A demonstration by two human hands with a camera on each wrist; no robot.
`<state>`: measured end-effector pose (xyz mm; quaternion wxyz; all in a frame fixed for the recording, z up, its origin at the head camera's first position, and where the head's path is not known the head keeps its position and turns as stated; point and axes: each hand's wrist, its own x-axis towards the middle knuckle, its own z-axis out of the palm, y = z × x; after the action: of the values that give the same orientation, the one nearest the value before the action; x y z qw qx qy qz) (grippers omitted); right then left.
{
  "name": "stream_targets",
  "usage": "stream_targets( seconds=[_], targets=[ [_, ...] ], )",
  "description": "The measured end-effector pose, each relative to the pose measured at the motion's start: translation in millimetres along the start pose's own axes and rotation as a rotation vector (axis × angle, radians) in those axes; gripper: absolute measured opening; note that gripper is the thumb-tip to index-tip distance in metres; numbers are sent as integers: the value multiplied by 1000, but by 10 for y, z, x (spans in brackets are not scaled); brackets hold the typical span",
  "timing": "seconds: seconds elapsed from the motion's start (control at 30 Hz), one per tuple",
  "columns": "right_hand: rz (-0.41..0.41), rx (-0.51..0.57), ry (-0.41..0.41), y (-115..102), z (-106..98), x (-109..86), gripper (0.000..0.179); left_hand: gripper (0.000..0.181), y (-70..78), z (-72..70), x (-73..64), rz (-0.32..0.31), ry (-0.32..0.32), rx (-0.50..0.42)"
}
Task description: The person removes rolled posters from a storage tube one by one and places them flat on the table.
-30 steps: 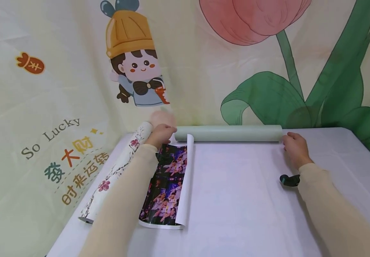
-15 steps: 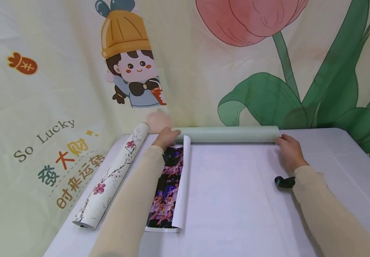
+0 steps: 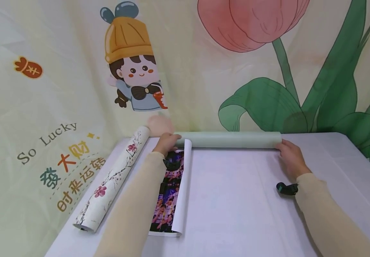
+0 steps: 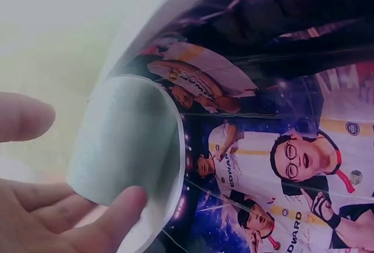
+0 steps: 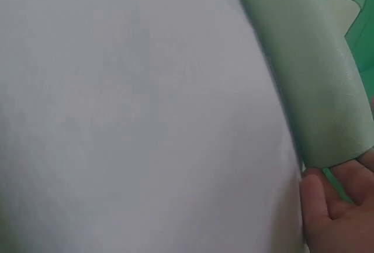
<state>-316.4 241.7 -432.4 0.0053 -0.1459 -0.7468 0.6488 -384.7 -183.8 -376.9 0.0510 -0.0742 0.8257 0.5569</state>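
A plain pale-green roll of sheet material lies crosswise along the table's back edge. At its left end is my left hand; in the left wrist view, one digit lies against the roll's end while another stands apart from it. My right hand touches the right end with its fingers; the right wrist view hides some fingertips behind that end. A glossy sheet printed with people lies below my left hand, its white right edge curling up.
A white roll with pink blossoms lies slanted along the table's left side. White cloth covers the table. A printed curtain hangs close behind the table. A small black device sits at the right wrist.
My right hand has moved left against the roll's right end. My left hand has shifted slightly right onto its left end. The green roll has barely moved; the view has tilted a little.
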Motion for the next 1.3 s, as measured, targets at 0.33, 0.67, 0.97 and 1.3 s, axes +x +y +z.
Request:
stream_targets(
  seconds=[0.33,0.67,0.97,1.3],
  targets=[
    [-87,145,12,-148,21,-234,56,38,100,1,-232,192,245,-32],
    [-182,52,101,-378,25,-564,51,40,247,-86,-581,226,353,74],
    [-217,-11,197,-553,-138,-862,50,31,357,-49,-955,320,509,-34],
    [-323,-43,253,-630,-159,-1098,52,31,244,-7,-1273,355,550,-149]
  ],
)
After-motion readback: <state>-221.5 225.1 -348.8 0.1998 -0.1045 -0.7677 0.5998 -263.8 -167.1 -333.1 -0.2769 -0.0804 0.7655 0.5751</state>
